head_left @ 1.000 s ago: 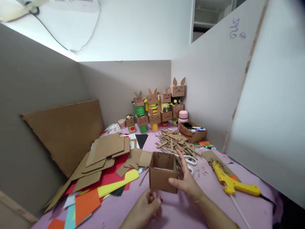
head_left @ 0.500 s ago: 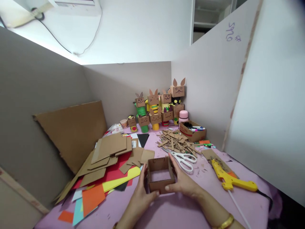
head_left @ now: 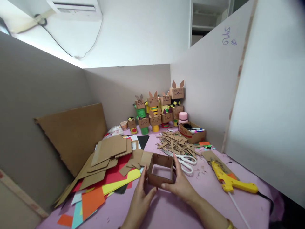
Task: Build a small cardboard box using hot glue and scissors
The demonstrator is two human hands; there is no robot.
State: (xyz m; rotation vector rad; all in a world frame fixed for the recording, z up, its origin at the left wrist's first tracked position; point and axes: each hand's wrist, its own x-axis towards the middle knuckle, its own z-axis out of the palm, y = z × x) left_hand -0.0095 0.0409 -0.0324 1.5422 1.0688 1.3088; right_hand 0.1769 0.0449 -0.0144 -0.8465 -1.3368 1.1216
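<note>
Both forearms reached up from the lower edge, wrists angled inward, the left hand (head_left: 142,194) and right hand (head_left: 179,184) flanking an open cardboard box (head_left: 158,181) near the middle of the pink table (head_left: 171,211). The right hand held it, thumb on the lower front wall, index finger raised along the right side. The left thumb and index finger were spread wide around the near left corner; whether they gripped could not be told. Bare table lay nearest the person; white-handled scissors (head_left: 181,157) sat just beyond the right fingers, yellow paper (head_left: 122,182) near the left, and the yellow glue gun (head_left: 230,183) well apart, towards the right edge.
</note>
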